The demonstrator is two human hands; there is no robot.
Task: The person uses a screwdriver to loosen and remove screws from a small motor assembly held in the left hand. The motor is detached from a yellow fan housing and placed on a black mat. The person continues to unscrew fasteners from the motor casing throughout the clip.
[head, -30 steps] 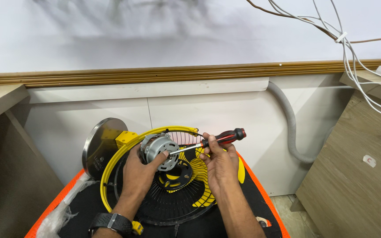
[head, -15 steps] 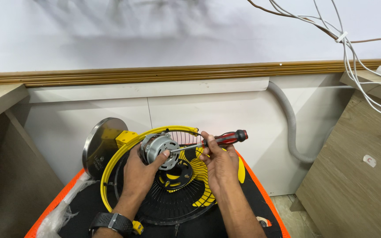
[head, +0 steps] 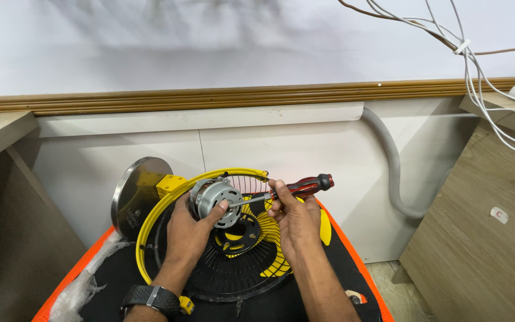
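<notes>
Fan motor (head: 214, 201) gripped in left hand (head: 189, 229) over yellow fan guard (head: 210, 250), right hand (head: 296, 220) closed round red-handled screwdriver (head: 290, 189), tip at motor

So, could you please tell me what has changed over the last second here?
Very little. The right hand has tipped the screwdriver slightly, handle end a touch higher. The left hand still grips the motor over the fan guard.

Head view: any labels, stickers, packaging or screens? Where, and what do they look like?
Small white sticker with a red mark: on the wooden cabinet, right.
Round sticker, white and red: on the orange-edged black surface, lower right.
Clear plastic wrap: crumpled, lower left.
No screens.
</notes>
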